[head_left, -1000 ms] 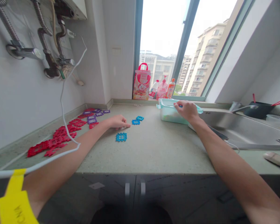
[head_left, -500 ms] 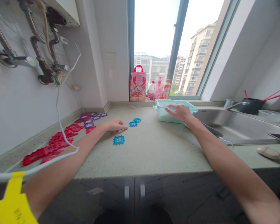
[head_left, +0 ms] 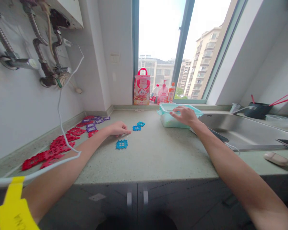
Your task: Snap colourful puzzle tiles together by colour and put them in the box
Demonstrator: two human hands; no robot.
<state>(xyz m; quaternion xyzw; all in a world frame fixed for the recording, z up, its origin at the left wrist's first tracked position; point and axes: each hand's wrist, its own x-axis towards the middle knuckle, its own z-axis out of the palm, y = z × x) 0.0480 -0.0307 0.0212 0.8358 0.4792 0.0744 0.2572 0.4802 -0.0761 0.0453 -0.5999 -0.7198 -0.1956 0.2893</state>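
Note:
My left hand (head_left: 120,129) rests on the counter with its fingers curled in and the index finger pointing right; nothing shows in it. Just right of its fingertip lie two blue toothed frame-like plastic pieces (head_left: 136,128), one partly behind the other. A larger-looking blue piece (head_left: 122,144) lies nearer to me, below the hand. My right hand (head_left: 185,115) is over the teal plastic box (head_left: 169,122), fingers apart and bent down over its near rim. Some fingertips are hidden, and the contents show only as a pale blur through the wall.
Red pieces (head_left: 59,143) and purple pieces (head_left: 91,127) lie along the left wall. A white cable (head_left: 60,111) hangs in front of them. At right is a steel sink (head_left: 242,127) with a dark pot (head_left: 255,110) behind. A pink bag (head_left: 142,89) and bottles stand by the window.
The fingers of my right hand have bent slightly lower over the box. My left hand and the blue pieces stay where they were; the view shifts very slightly.

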